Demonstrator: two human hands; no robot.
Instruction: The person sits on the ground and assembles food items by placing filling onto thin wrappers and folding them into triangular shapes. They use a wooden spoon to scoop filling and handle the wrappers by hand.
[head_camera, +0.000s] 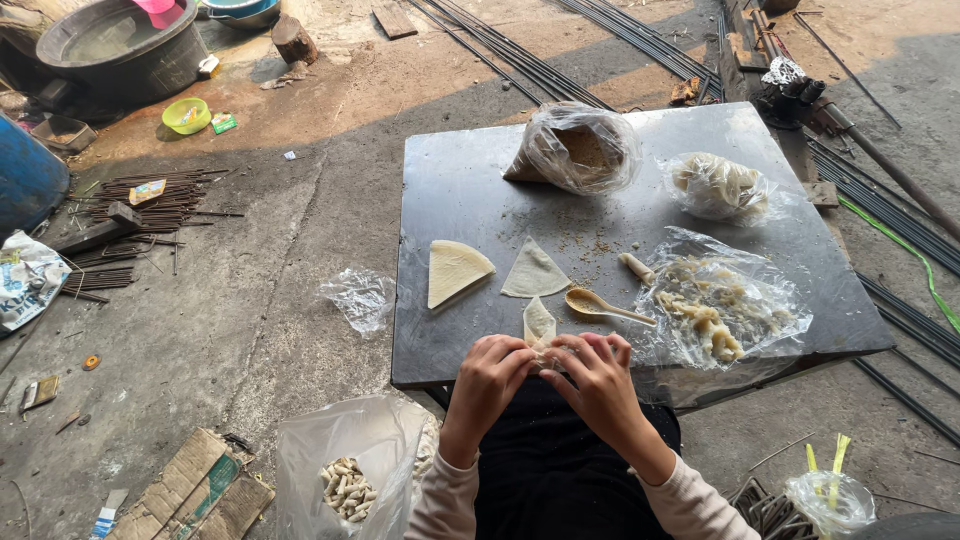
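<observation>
My left hand (488, 378) and my right hand (594, 380) meet at the near edge of a dark metal table (460, 180), both pinching a small pale dough wrapper (539, 324) folded between the fingers. Just beyond lies a wooden spoon (600, 305) with brown filling in its bowl. A stack of quarter-round wrappers (455, 270) and a single triangular wrapper (534, 272) lie flat on the table to the left. A clear bag of brown filling (580, 148) stands at the far side.
Two clear plastic bags of dough pieces (718, 186) (722, 305) sit on the table's right. By my left knee an open bag (347, 487) holds finished rolled pieces. Steel rods (520, 55), scrap, a green bowl (186, 115) and a large basin (120, 40) lie on the ground.
</observation>
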